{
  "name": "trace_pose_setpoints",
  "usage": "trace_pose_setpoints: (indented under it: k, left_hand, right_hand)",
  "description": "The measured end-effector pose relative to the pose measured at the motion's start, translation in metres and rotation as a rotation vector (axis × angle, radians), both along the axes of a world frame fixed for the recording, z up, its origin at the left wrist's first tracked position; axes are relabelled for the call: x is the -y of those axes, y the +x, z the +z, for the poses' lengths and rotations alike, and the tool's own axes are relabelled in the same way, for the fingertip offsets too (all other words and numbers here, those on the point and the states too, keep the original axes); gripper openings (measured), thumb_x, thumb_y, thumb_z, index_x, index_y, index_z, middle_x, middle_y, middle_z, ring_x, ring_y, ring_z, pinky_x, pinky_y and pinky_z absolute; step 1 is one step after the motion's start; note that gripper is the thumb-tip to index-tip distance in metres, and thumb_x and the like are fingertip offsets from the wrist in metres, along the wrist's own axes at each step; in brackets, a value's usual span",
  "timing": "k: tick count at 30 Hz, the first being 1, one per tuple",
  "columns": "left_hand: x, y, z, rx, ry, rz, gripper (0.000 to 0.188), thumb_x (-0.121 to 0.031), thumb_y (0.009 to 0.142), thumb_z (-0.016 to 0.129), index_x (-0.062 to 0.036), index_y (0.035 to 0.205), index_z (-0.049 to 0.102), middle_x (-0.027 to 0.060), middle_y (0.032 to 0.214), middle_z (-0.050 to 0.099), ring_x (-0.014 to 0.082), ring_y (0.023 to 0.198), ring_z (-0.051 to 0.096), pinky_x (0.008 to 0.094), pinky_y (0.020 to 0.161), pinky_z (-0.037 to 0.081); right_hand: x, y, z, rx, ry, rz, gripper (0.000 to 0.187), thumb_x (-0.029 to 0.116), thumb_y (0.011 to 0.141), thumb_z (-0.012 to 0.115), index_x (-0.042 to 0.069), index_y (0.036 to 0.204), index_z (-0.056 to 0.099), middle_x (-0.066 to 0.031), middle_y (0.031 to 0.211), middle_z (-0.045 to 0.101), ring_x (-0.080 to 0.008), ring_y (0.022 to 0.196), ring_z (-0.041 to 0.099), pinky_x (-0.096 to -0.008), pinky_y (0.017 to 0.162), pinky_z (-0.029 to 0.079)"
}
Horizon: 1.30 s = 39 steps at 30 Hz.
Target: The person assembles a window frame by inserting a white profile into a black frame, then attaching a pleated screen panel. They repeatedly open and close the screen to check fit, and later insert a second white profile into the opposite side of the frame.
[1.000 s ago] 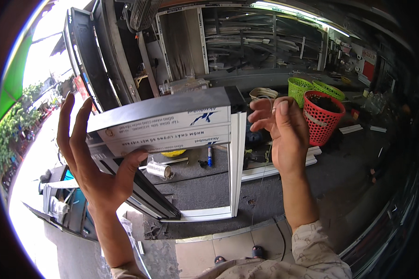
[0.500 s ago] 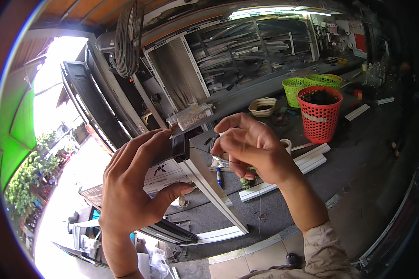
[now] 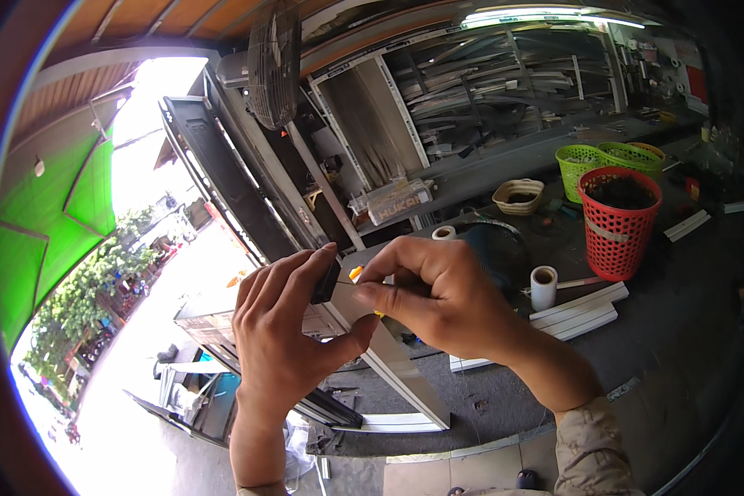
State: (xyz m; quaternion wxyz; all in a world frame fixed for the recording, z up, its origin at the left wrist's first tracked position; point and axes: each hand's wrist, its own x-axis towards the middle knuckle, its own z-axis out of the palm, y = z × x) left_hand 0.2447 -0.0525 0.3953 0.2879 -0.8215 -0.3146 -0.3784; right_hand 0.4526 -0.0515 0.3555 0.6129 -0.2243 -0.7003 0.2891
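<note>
Left hand (image 3: pixel 285 339) grip clamps the white frame (image 3: pixel 388 364) (black corner piece), right hand (image 3: pixel 438 302) pinched beside it.

Open-fronted workshop: grey workbench (image 3: pixel 636 347) across lower right, metal shelving (image 3: pixel 512 74) upper centre, ceiling tube light (image 3: pixel 546 15) top right, green awning (image 3: pixel 50 223) far left, bright daylit street (image 3: pixel 165 281) beyond.

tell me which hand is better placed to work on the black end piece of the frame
Right, most likely. The left hand is wrapped around the white frame with its fingertips on the black end piece, steadying it. The right hand is pinched at that end, free for fine work.
</note>
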Motion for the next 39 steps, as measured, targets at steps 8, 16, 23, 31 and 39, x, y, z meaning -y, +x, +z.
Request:
trace_pose_setpoints:
  k: [8,16,23,31,39]
  left_hand:
    - [-0.005,-0.001,-0.011,0.068,0.064,0.01,0.065,-0.024,0.061,0.089,-0.0061,0.123,0.077,0.0119,0.112,0.078,0.0289,0.101,0.077,0.0406,0.094,0.057]
    - [-0.006,0.002,-0.014,0.093,0.08,0.037,0.063,-0.023,0.062,0.087,-0.0094,0.123,0.078,0.0078,0.112,0.08,0.0262,0.102,0.078,0.0389,0.094,0.057]
    - [-0.006,0.004,-0.016,0.128,0.042,0.05,0.063,-0.021,0.061,0.086,-0.0103,0.122,0.078,0.0076,0.113,0.08,0.0257,0.102,0.078,0.0382,0.093,0.057]
    - [-0.008,0.007,-0.014,0.148,0.031,0.061,0.061,-0.019,0.06,0.086,-0.0108,0.12,0.079,0.0064,0.112,0.08,0.0243,0.101,0.078,0.0366,0.092,0.056]
    - [-0.007,0.004,-0.017,0.165,0.023,0.05,0.062,-0.021,0.06,0.086,-0.0102,0.121,0.079,0.006,0.115,0.08,0.0244,0.103,0.078,0.0373,0.094,0.056]
  right_hand:
    - [-0.015,0.007,0.012,-0.006,-0.084,0.122,0.015,0.013,0.098,0.08,-0.001,0.1,0.077,0.0001,0.079,0.073,0.0001,0.07,0.06,-0.0187,0.059,0.044]
    - [-0.016,0.018,0.004,0.055,-0.12,0.132,0.015,0.012,0.1,0.077,-0.002,0.106,0.079,-0.0034,0.087,0.077,-0.0034,0.079,0.067,-0.0196,0.068,0.05]
    - [-0.009,0.021,-0.008,0.052,-0.165,0.168,0.018,0.012,0.102,0.074,-0.002,0.113,0.079,-0.0042,0.091,0.078,-0.005,0.083,0.069,-0.0199,0.072,0.052]
    - [0.01,0.025,-0.04,0.052,0.233,-0.052,0.021,0.004,0.102,0.068,-0.003,0.12,0.077,-0.0081,0.086,0.076,-0.0067,0.071,0.067,-0.0259,0.063,0.052]
    - [0.02,0.035,-0.057,0.239,0.353,-0.103,0.028,0.005,0.101,0.069,-0.003,0.127,0.072,-0.0195,0.096,0.078,-0.0266,0.077,0.079,-0.0341,0.067,0.061]
